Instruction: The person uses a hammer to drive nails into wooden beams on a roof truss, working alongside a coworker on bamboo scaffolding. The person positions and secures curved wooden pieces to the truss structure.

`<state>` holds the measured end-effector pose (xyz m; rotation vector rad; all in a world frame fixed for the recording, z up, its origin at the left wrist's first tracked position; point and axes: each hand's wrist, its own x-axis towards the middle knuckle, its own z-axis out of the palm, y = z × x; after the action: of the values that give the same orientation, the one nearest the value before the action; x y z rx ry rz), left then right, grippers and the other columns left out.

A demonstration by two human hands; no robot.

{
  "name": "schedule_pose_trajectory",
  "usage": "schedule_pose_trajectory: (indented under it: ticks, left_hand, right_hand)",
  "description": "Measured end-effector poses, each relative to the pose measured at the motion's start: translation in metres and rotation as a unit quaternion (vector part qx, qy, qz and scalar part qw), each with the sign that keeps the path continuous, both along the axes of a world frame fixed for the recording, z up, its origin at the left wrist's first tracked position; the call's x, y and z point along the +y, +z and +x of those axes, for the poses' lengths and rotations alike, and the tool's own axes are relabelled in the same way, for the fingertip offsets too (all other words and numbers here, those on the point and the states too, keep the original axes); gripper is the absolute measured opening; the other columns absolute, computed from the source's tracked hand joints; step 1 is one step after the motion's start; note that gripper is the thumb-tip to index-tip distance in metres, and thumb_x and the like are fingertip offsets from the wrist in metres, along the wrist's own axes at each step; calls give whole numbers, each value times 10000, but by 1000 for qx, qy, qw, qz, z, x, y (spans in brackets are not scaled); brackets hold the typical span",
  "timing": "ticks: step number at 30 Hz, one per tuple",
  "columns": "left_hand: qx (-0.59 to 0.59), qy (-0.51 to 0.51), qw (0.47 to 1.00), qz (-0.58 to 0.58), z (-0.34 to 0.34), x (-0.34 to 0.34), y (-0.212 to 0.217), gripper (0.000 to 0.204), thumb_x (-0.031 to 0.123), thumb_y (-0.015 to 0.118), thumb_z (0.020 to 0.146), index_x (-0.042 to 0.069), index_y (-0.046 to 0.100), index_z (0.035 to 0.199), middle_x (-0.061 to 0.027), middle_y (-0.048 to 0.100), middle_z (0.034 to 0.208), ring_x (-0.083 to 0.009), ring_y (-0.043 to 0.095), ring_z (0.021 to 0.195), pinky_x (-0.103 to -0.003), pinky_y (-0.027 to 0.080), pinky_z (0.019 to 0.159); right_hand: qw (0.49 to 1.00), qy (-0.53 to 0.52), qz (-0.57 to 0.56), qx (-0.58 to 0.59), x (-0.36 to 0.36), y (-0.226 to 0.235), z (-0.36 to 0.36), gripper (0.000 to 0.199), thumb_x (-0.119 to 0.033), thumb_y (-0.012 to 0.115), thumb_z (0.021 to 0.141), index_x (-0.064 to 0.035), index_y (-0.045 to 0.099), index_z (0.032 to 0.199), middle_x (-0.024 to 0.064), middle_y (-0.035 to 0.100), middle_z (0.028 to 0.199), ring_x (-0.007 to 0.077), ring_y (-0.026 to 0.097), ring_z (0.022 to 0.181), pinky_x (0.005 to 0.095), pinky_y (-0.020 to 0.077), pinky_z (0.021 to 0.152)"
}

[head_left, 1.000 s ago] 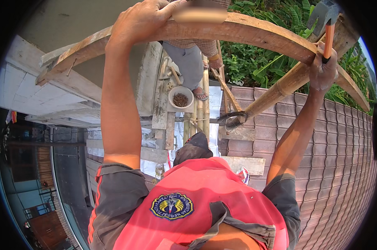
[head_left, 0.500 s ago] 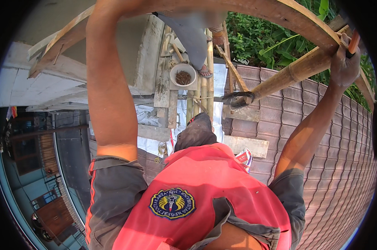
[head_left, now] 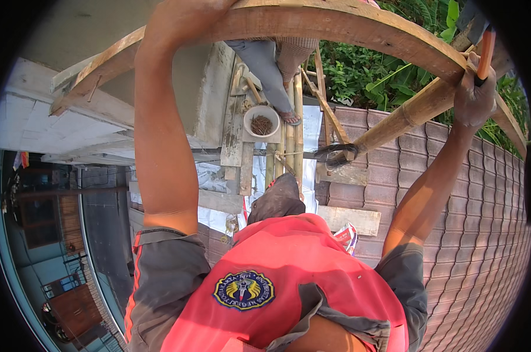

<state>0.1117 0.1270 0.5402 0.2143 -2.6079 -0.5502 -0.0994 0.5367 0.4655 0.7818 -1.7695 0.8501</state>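
View from the head camera, looking down along the body from a height. The left hand [head_left: 186, 14] is raised to the curved wooden beam [head_left: 336, 20] that arches across the top of the frame; it rests against the plank's left portion, but its fingers are cut off by the upper edge, so how far it closes cannot be told. The right hand [head_left: 475, 97] is wrapped around the orange handle of a hammer [head_left: 484, 50], whose dark head sits at the rim of the picture, just beside the point where the beam meets a bamboo pole [head_left: 406, 117]. The pole slopes down and to the left from under that hand to the tiled roof [head_left: 453, 193], ending at a dark fitting near a short plank. Below, between the arms, a white bowl [head_left: 262, 122] holding small brown pieces stands on rough boards, and another person's sandalled foot [head_left: 289, 116] is planted just beside it on upright bamboo sticks. Green foliage [head_left: 365, 70] lies behind the beam; a building front and street [head_left: 60, 234] show far below at left.
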Motion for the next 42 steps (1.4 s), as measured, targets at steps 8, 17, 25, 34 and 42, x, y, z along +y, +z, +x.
schedule_pose_trajectory:
  ticks: [8,17,25,34,42]
  left_hand:
    - [-85,99,991,-31,-1,3,3,745,734,497,1003,97,842,1177,-163,808,960,-328,765,960,-423,565,888]
    - [-117,87,989,-29,6,9,15,671,680,505,1031,101,842,1056,-142,773,848,-321,735,846,-449,544,800]
    - [-126,-47,990,49,-3,-21,26,641,655,580,1048,66,808,1160,-151,798,969,-311,761,963,-462,567,865]
    - [-215,15,976,36,-41,-49,77,614,597,669,1033,37,764,1265,-139,789,982,-223,780,921,-450,603,889]
    - [-174,28,983,-51,-94,-99,106,564,575,737,990,49,791,1185,-104,787,967,-196,776,883,-426,622,814]
  right_hand:
    - [998,-24,-16,-56,-9,8,18,229,-51,685,992,-60,691,1221,130,775,1060,332,724,1013,434,540,975]
    - [998,-62,8,-20,-12,12,22,263,-24,719,957,-67,670,1212,132,764,1060,342,707,1056,444,440,1084]
    - [998,-60,6,-16,-11,14,21,348,37,752,881,-66,674,1204,141,765,1045,362,723,1064,454,448,1096]
    - [997,-73,8,-13,-12,15,23,292,36,723,896,-45,666,1170,149,759,1069,366,723,1062,467,452,1095]
    - [997,-66,18,-24,-8,10,22,375,41,706,856,-32,663,1222,152,740,1125,391,675,1113,486,451,1085]
